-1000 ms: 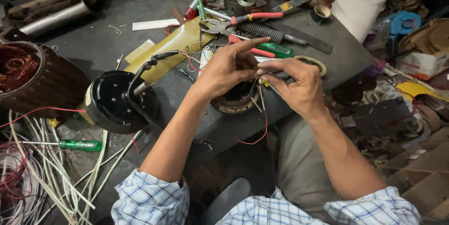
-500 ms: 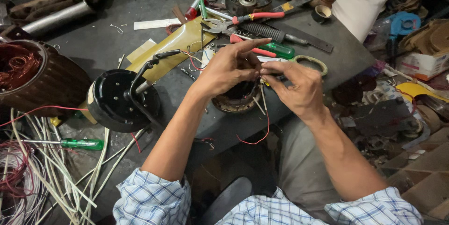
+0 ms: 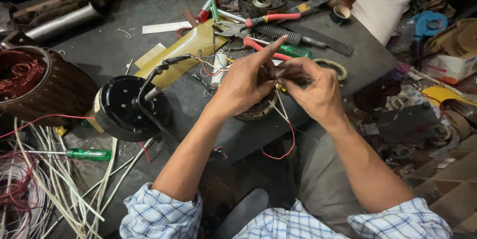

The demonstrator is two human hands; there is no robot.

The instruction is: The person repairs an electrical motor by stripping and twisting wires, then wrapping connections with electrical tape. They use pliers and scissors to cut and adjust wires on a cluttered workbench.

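Fingers of both hands [image 3: 278,82] pinch thin wires [image 3: 283,112], seemingly, hiding the round stator [image 3: 256,112].

Motor-repair workshop. Evidence: dark metal bench [image 3: 124,55] strewn with pliers [image 3: 238,33], screwdrivers [image 3: 293,50], loose wires [image 3: 59,189]; copper-wound stator [image 3: 30,77] at bench edge; black round motor housing [image 3: 124,107]; parts and scrap piled on floor [image 3: 427,120].

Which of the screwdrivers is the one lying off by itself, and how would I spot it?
Start at the big black round motor housing near the dark table's left edge. Just below it, among the loose white wires, lies a screwdriver pointing left. Its translucent green handle and its spot away from the tool pile beyond the hands set it apart.
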